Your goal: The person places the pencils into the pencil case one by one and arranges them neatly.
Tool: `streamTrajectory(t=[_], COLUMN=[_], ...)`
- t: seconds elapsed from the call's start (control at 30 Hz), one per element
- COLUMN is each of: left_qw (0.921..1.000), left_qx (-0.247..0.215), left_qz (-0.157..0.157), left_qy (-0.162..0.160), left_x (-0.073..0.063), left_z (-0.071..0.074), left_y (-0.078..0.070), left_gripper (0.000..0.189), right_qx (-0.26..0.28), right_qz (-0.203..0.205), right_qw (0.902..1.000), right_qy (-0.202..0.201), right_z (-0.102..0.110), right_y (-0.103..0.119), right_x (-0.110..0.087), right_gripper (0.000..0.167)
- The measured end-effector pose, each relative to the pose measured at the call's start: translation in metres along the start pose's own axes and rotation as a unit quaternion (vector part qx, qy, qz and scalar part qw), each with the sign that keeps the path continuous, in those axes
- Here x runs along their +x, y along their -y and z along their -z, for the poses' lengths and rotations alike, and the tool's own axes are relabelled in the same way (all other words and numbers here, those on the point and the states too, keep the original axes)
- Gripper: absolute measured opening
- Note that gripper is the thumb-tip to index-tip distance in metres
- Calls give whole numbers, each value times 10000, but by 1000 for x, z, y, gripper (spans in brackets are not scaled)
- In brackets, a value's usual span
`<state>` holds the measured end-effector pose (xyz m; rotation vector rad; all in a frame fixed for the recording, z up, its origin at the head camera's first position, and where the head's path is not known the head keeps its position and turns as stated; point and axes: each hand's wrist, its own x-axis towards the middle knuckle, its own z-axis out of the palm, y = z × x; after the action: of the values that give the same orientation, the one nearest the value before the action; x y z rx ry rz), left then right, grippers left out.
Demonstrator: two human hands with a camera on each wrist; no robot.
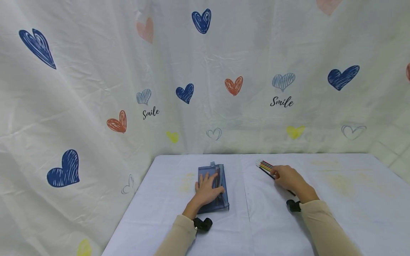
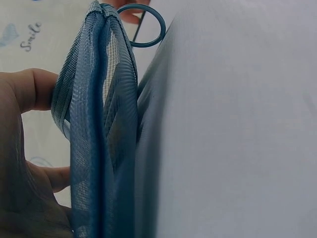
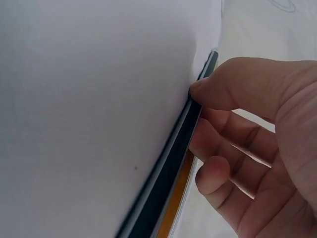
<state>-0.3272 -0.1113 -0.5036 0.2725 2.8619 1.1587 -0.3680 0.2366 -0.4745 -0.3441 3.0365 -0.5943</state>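
Left hand (image 1: 206, 192) lies spread on the pouch (image 1: 223, 181) (its ring (image 2: 163, 29) shows only at left wrist); right of it, right hand (image 1: 287, 179) pinches a dark pencil (image 3: 173, 153).

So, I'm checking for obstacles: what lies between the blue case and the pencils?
In the head view, only white cloth separates the blue case and pencils.

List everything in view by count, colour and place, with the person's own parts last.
backdrop: one, white, at the back
printed hearts: many, blue, red, pink, yellow, grey, on the backdrop
"Smile" lettering: two, black, on the backdrop
tablecloth: one, white, before the backdrop
mesh pouch: one, blue, on the tablecloth
ring: one, blue, at the pouch's edge
pencils: several, too bunched to count, red, yellow, black included, right of the pouch
sleeves: two, beige, bottom of the head view
wrist cameras: two, black, beside the cuffs
left hand: one, on the pouch
right hand: one, pinching the pencils
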Motion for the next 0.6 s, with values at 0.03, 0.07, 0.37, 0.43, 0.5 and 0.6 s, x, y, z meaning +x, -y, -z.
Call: streamTrajectory(t=[0.03, 0.07, 0.37, 0.43, 0.5, 0.6], left_qw=[10000, 10000, 10000, 10000, 10000, 10000], left_qx=[2, 3, 14, 30, 33, 37], left_qz=[-4, -10, -7, 1, -1, 16], left_qy=[-3, -2, 20, 24, 18, 8], left_x=[0, 0, 0, 0, 0, 1], left_z=[0, 0, -1, -1, -1, -1], left_y=[0, 0, 1, 1, 1, 1], left_gripper=[83, 83, 83, 83, 83, 83], right_qx=[-8, -18, -43, -45, -52, -39], right_qz=[-9, -15, -32, -52, -80, -124], right_qw=[10000, 10000, 9999, 9999, 9999, 9998], right_qy=[19, 39, 87, 102, 125, 149], right_z=[-1, -1, -2, -2, -1, 0], right_y=[1, 2, 7, 8, 8, 8], right_x=[0, 0, 0, -1, -1, -1], right_gripper=[29, 29, 29, 30, 30, 31])
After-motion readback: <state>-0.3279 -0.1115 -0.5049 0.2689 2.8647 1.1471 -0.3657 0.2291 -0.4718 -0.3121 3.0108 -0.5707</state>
